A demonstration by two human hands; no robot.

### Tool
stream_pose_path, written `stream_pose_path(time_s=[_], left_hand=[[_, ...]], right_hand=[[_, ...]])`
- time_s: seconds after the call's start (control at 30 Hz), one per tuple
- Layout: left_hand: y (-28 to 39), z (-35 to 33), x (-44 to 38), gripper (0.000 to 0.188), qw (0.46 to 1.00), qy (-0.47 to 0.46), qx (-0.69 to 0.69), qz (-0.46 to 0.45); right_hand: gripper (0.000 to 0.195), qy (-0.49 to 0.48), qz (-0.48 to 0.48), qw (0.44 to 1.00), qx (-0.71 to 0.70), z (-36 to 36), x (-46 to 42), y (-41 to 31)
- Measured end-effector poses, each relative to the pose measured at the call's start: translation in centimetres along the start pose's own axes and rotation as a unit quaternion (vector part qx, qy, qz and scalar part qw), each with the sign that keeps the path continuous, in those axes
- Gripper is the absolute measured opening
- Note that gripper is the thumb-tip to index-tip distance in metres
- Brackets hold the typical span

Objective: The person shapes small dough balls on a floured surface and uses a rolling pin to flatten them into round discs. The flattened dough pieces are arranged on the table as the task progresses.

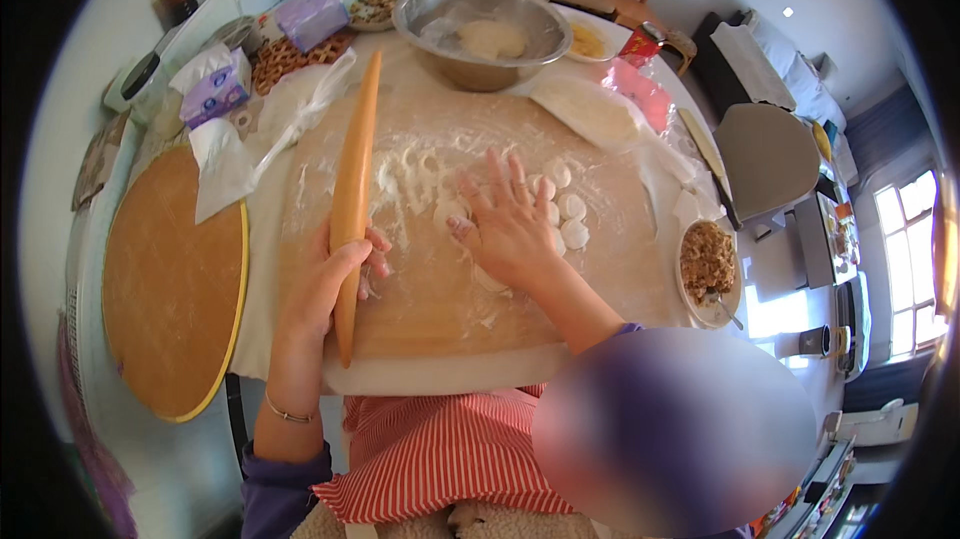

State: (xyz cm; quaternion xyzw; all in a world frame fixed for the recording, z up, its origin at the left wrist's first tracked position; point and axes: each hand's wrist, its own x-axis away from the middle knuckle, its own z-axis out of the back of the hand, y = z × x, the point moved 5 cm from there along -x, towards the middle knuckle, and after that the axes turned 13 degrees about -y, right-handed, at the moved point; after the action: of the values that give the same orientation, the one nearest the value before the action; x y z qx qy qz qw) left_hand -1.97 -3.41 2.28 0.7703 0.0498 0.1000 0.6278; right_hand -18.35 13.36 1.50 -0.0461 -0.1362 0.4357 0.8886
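Observation:
My left hand (330,265) grips a tapered wooden rolling pin (355,164) that stands out along the left part of a floured wooden board (420,314). Palm down, my right hand (510,231) is over the board's middle with its fingers spread, over or on small dough pieces; whether it presses one is hidden. Several small white dough pieces (575,234) lie just right of that hand. A flattened dough round (451,215) shows by the thumb, and another dough piece (489,280) is partly under the palm. Loose flour (409,175) covers the board behind the hands.
Behind the board stands a steel bowl (480,78) with dough. To the right are a flour bag (589,113), a long knife (701,145) and a bowl of filling (709,261) with a spoon. Tissue packs (217,89) and a round board (176,284) are left.

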Motion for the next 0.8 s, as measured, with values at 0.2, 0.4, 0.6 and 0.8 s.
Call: stream_pose_path(time_s=[0.2,0.4,0.6,0.8], left_hand=[[0.1,-0.1,0.0,0.039,1.000,-0.008,-0.009,0.015],[0.8,-5.4,-0.1,0.055,0.985,-0.112,0.018,0.128],[0.0,-7.8,-2.2,0.070,0.983,-0.052,-0.116,0.129],[-0.1,-8.3,-7.1,0.069,0.990,-0.024,-0.110,0.089]], right_hand=[[0.062,0.035,0.025,0.994,-0.102,3.7,0.1,6.9],[0.058,0.016,-0.045,0.998,-0.027,2.2,2.9,10.2],[0.063,0.024,-0.083,0.993,-0.080,0.5,7.3,10.5],[0.068,0.075,-0.088,0.992,-0.047,-0.2,6.6,5.7]])
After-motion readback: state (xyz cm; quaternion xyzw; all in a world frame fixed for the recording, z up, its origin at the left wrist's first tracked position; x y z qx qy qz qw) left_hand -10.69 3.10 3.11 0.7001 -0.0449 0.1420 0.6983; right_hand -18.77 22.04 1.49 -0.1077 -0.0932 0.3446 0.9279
